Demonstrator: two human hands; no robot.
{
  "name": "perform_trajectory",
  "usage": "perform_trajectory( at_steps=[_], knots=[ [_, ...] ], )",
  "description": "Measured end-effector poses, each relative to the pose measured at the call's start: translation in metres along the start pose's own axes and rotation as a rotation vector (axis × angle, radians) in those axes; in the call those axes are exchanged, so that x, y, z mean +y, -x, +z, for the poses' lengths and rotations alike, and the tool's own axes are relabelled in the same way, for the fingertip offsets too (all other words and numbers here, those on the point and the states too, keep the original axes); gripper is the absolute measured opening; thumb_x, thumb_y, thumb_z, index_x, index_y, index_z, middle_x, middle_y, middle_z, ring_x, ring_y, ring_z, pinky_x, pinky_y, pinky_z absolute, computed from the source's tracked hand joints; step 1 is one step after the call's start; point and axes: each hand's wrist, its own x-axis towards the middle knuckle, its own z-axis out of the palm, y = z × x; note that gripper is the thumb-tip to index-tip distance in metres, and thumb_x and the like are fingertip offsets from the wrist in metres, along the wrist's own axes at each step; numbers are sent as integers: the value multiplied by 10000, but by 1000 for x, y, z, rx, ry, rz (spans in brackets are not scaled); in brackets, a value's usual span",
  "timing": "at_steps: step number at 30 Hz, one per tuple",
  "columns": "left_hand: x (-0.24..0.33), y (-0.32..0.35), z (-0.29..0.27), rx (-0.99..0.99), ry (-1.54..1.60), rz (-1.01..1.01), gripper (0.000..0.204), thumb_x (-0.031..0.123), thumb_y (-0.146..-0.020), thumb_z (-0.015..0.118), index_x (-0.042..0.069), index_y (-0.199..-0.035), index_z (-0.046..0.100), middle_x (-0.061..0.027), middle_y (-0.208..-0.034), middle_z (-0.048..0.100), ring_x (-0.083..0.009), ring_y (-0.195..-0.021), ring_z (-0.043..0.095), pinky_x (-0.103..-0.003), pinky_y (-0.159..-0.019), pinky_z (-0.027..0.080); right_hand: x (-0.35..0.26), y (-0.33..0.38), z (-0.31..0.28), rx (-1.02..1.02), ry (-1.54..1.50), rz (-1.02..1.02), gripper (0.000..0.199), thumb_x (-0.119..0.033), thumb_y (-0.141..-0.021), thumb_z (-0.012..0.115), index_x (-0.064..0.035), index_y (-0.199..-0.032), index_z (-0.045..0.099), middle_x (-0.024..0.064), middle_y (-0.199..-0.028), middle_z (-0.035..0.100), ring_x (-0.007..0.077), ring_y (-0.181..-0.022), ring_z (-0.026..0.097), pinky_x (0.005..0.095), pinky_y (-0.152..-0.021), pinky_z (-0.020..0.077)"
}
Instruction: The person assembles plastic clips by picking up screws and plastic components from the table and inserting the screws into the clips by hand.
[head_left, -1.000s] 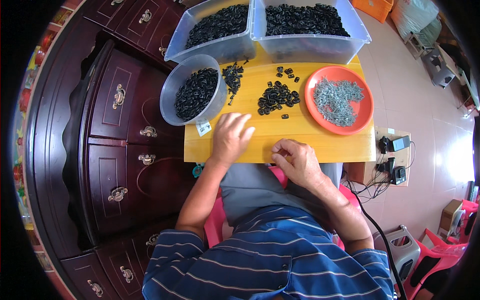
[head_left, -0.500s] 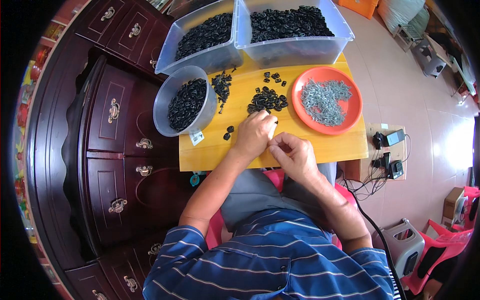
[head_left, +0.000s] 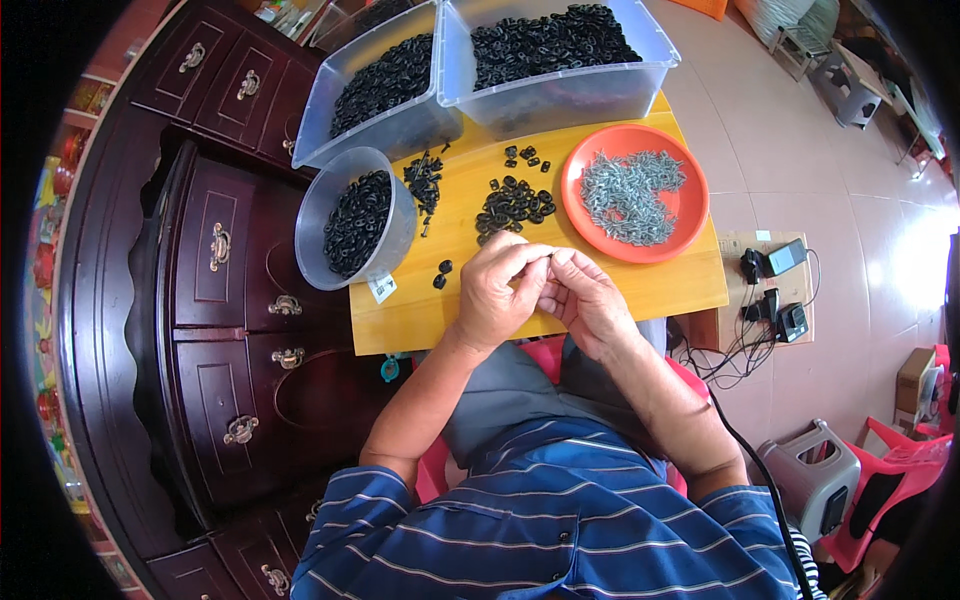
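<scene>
Over the near part of the yellow table (head_left: 640, 292), my two hands meet fingertip to fingertip. My left hand (head_left: 497, 287) pinches a small black part (head_left: 550, 256), mostly covered by the fingers. Thumb and fingers of my right hand (head_left: 592, 300) press together against it; whatever else they hold is hidden. Just beyond the left hand lies a pile of black oval pieces (head_left: 515, 205), with a few small black blocks (head_left: 525, 157) behind it. Two loose black pieces (head_left: 441, 274) are to its left. An orange-red plate (head_left: 690, 215) of silver screws (head_left: 630, 195) stands on the right.
A round clear tub (head_left: 400, 225) of black rings stands left, beside a heap of black screw-like pieces (head_left: 424, 183). Two clear bins (head_left: 570, 108) of black parts line the back. A dark wooden cabinet (head_left: 225, 300) borders the left; cables and adapters (head_left: 787, 258) lie right.
My left hand has drawn back from the black pile and now meets my right hand, pinching a small black part. The whole view has shifted slightly.
</scene>
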Motion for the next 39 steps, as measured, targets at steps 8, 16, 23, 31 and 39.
perform_trajectory(
  at_steps=[8, 16, 23, 31, 39],
  knots=[
    [-1, -33, -6, -140, 89, -52, 89, -11, -899, 717, -7, -985, 739, -74, -843, 665, -121, -671, 642, -278, -603, 510, -9, 3, 4, 43, 21, -31, 116, -234, -1064, 634, -122, -1036, 619, 6, -977, 707, 88, -799, 673, 258, -754, 570],
    [-4, -83, 46, -419, -205, 116, 96, 140, -872, 747, 87, -951, 763, -89, -880, 691, -264, -748, 685, -391, -678, 549, 18, 18, 13, -239, 1539, -443, 145, -247, -920, 664, -104, -900, 673, 168, -806, 710, 408, -775, 698, 532, -689, 554],
    [-12, -90, 86, -570, -406, 141, 111, 223, -871, 738, 115, -866, 712, -76, -898, 695, -315, -857, 691, -455, -740, 566, 11, 17, 11, -262, 1560, -484, 165, -244, -923, 666, -81, -903, 685, 188, -791, 705, 408, -761, 707, 528, -701, 568],
    [-17, -88, 80, -598, -335, 30, 127, 195, -866, 763, 86, -859, 698, -97, -871, 696, -317, -836, 698, -448, -748, 558, 9, 14, 10, -228, 1553, -468, 165, -239, -924, 661, -78, -888, 657, 191, -783, 699, 412, -762, 706, 535, -701, 566],
    [-21, -84, 79, -496, -231, -12, 111, 172, -903, 722, 65, -903, 696, -121, -857, 713, -333, -810, 703, -441, -746, 552, 4, 15, 12, -232, 1515, -500, 133, -215, -911, 670, -83, -900, 660, 189, -790, 698, 415, -765, 703, 542, -703, 562]
  ],
)
